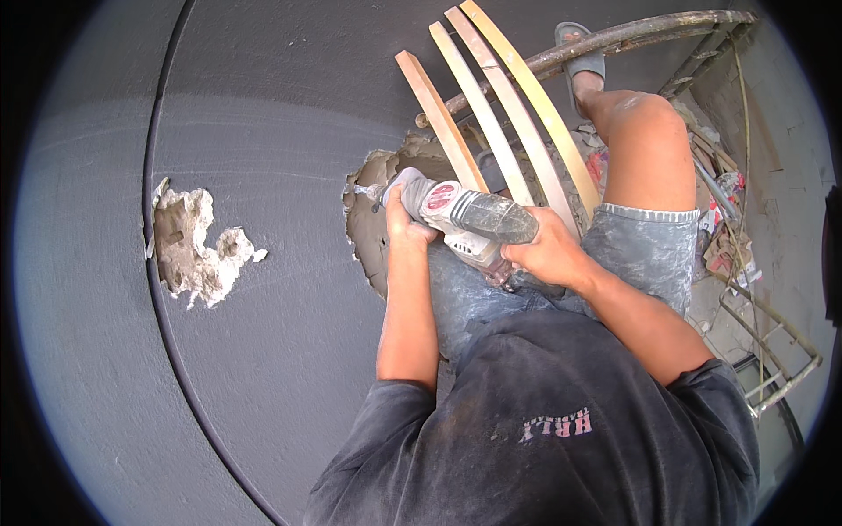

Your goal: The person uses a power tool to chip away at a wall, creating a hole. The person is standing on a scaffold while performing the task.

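A dusty rotary hammer (469, 209), grey and black with a red mark on its side, lies across in front of my body, its front end toward the left. Around the front of the tool, just behind the chuck, my left hand (403, 216) is closed. My right hand (553, 252) grips the rear handle. The short metal bit (360, 189) reaches the ragged left edge of a broken-out patch (373, 250) in the dark grey wall (289, 368). Whether the bit is turning cannot be made out.
A second chipped patch (189, 250) shows pale plaster beside a dark curved groove (160, 298). Several wooden strips (487, 110) stretch away ahead of me. A rusty metal scaffold bar (605, 39) crosses beyond them. Rubble and scraps (728, 245) lie below right, near a metal frame (781, 386).
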### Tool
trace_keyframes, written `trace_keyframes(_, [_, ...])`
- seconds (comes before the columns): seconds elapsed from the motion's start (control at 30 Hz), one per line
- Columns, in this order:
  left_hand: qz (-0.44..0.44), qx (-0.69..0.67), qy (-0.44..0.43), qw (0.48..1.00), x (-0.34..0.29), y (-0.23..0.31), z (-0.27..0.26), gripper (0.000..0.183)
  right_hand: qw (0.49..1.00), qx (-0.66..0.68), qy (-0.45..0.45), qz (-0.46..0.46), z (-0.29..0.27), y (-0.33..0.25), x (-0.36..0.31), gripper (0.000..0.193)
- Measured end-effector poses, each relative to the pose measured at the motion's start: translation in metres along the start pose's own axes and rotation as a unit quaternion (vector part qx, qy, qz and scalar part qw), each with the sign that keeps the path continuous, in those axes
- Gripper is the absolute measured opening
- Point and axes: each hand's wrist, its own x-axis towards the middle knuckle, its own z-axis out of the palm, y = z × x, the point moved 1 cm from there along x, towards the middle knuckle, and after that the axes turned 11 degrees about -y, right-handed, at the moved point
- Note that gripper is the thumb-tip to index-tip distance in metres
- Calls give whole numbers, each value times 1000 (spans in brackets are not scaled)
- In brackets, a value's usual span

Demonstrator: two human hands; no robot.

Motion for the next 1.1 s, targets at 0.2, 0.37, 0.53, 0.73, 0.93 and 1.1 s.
trace_keyframes(0.2, [15,-2,-29,999,4,9,-30,50,998,-1,23,-54,6,5,-1,35])
trace_keyframes(0.37, [-9,0,11,1000,5,23,-33,52,997,-15,53,-49,28,-12,10,38])
trace_keyframes(0.53, [4,35,36,999,1,32,-34,55,996,-53,45,-55,38,-4,23,38])
trace_keyframes(0.73, [12,3,35,999,16,47,-43,54,996,-68,45,-20,48,-12,42,45])
trace_keyframes(0.93, [37,-1,-18,999,40,62,-67,48,992,-100,70,2,60,-16,52,45])
trace_keyframes(1.1, [20,0,-26,999,44,61,-73,48,990,-102,97,-20,65,3,59,38])
